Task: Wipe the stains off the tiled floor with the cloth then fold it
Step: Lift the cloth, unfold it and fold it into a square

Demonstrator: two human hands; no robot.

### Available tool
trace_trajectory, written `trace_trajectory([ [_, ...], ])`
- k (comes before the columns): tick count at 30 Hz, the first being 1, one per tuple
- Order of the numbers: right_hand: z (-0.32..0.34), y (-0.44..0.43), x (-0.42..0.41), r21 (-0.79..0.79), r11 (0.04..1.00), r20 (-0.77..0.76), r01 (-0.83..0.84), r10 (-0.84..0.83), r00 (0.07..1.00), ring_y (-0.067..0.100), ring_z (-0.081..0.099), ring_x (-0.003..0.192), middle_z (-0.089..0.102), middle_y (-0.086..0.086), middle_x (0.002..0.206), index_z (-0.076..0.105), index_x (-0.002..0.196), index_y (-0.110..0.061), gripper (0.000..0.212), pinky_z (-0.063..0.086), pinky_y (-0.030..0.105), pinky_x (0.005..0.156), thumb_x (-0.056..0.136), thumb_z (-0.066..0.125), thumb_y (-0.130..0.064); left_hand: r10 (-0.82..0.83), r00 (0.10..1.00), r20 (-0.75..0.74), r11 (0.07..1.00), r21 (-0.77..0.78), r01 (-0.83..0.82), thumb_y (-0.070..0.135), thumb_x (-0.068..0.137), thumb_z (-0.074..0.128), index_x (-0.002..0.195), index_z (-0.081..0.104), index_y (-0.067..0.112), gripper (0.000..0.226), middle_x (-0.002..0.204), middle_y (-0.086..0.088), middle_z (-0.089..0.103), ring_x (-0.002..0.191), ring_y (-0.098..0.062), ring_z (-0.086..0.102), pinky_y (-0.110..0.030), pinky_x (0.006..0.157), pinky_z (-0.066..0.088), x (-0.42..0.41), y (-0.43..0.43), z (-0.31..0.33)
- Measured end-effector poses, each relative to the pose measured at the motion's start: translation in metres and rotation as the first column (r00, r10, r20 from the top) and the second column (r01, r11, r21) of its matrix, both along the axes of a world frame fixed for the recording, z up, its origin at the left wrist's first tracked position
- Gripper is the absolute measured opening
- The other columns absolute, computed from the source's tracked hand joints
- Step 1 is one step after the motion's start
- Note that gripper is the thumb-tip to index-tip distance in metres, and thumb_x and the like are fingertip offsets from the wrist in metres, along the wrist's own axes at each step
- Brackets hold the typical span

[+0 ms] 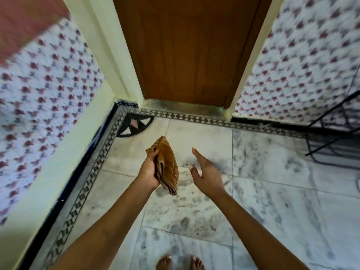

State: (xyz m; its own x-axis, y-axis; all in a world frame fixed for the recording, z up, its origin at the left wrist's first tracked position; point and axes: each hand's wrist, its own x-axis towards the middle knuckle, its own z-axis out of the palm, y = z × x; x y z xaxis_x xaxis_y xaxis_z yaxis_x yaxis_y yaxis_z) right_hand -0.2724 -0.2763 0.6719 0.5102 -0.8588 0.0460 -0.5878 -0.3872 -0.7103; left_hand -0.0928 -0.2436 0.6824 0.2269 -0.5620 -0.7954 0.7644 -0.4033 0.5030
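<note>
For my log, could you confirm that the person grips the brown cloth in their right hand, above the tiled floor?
Not quite: in the head view the left hand grips the brown cloth above the tiled floor; the right hand is open and holds nothing.

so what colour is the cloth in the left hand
The cloth is mustard-brown, with darker stripes at its folded edges. The head view shows it.

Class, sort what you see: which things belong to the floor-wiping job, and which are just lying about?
Job: brown cloth, gripped by left hand; open right hand; stained tiled floor.
Lying about: wooden door; black metal frame; patterned wall.
</note>
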Motion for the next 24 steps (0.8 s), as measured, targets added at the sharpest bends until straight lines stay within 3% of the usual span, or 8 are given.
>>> trace_trajectory([
  [3, 0.073, 0.003, 0.004, -0.086, 0.996, 0.048, -0.04, 0.044, 0.998, 0.022, 0.046, 0.128, 0.045, 0.004, 0.143, 0.028, 0.146, -0.021, 0.054, 0.043, 0.031, 0.096, 0.096, 0.047, -0.027, 0.009, 0.992, 0.13, 1.0, -0.028, -0.005, 0.04, 0.091, 0.052, 0.124, 0.058, 0.01, 0.045, 0.122, -0.016, 0.062, 0.108, -0.032, 0.058, -0.042, 0.091, 0.045, -0.003, 0.007, 0.088],
  [7, 0.136, 0.005, 0.014, -0.158, 0.982, 0.072, -0.102, 0.115, 0.991, 0.029, 0.058, 0.106, 0.051, 0.007, 0.137, 0.024, 0.147, -0.025, 0.056, 0.045, 0.029, 0.074, 0.096, 0.047, -0.03, 0.065, 0.969, 0.237, 0.993, -0.114, -0.038, 0.041, 0.087, 0.059, 0.122, 0.06, 0.01, 0.047, 0.12, -0.013, 0.064, 0.1, -0.028, 0.061, -0.038, 0.08, 0.046, -0.002, 0.016, 0.162],
  [8, 0.148, 0.005, 0.018, -0.151, 0.982, 0.093, -0.115, 0.129, 0.987, 0.029, 0.06, 0.104, 0.052, 0.007, 0.137, 0.025, 0.147, -0.025, 0.056, 0.045, 0.028, 0.074, 0.096, 0.047, -0.031, 0.074, 0.964, 0.254, 0.991, -0.13, -0.042, 0.041, 0.087, 0.059, 0.121, 0.06, 0.009, 0.046, 0.115, -0.013, 0.065, 0.097, -0.027, 0.062, -0.038, 0.08, 0.046, -0.001, 0.018, 0.177],
  [11, 0.177, 0.016, 0.031, -0.055, 0.984, 0.243, -0.169, 0.177, 0.954, 0.02, 0.052, 0.121, 0.053, -0.001, 0.134, 0.034, 0.142, -0.023, 0.048, 0.041, 0.027, 0.094, 0.096, 0.046, -0.033, 0.082, 0.954, 0.29, 0.982, -0.188, -0.027, 0.043, 0.091, 0.053, 0.112, 0.06, 0.011, 0.04, 0.101, -0.011, 0.064, 0.09, -0.028, 0.059, -0.041, 0.085, 0.044, 0.0, 0.028, 0.218],
  [15, 0.204, 0.033, 0.051, 0.095, 0.974, 0.368, -0.205, 0.157, 0.916, 0.01, 0.051, 0.115, 0.052, -0.011, 0.12, 0.037, 0.14, -0.023, 0.051, 0.04, 0.015, 0.089, 0.093, 0.052, -0.036, 0.078, 0.93, 0.36, 0.977, -0.214, 0.001, 0.042, 0.092, 0.053, 0.119, 0.055, 0.011, 0.041, 0.116, -0.012, 0.06, 0.111, -0.034, 0.055, -0.047, 0.097, 0.041, 0.012, 0.038, 0.253],
  [18, 0.212, 0.04, 0.067, 0.066, 0.99, 0.326, -0.122, 0.094, 0.941, 0.004, 0.049, 0.102, 0.053, -0.011, 0.112, 0.042, 0.135, -0.021, 0.054, 0.04, 0.017, 0.087, 0.086, 0.064, -0.026, 0.056, 0.915, 0.398, 0.971, -0.237, 0.044, 0.039, 0.093, 0.051, 0.119, 0.055, 0.01, 0.039, 0.113, -0.012, 0.062, 0.108, -0.034, 0.056, -0.048, 0.095, 0.043, 0.024, 0.044, 0.265],
  [21, 0.216, 0.045, 0.083, 0.0, 0.999, 0.302, -0.044, 0.042, 0.952, 0.004, 0.053, 0.094, 0.057, -0.012, 0.102, 0.053, 0.123, -0.022, 0.04, 0.038, 0.009, 0.077, 0.085, 0.065, -0.023, -0.009, 0.886, 0.464, 0.959, -0.246, 0.139, 0.04, 0.094, 0.05, 0.117, 0.058, 0.012, 0.037, 0.106, -0.011, 0.065, 0.098, -0.031, 0.06, -0.041, 0.084, 0.048, 0.038, 0.049, 0.278],
  [24, 0.215, 0.046, 0.098, -0.042, 0.999, 0.266, 0.012, 0.0, 0.964, 0.006, 0.058, 0.081, 0.06, -0.013, 0.085, 0.059, 0.099, -0.026, 0.013, 0.043, 0.021, 0.071, 0.087, 0.06, -0.029, -0.099, 0.81, 0.577, 0.948, -0.193, 0.254, 0.041, 0.092, 0.053, 0.116, 0.06, 0.014, 0.037, 0.109, -0.01, 0.066, 0.102, -0.029, 0.061, -0.039, 0.09, 0.047, 0.057, 0.054, 0.286],
])
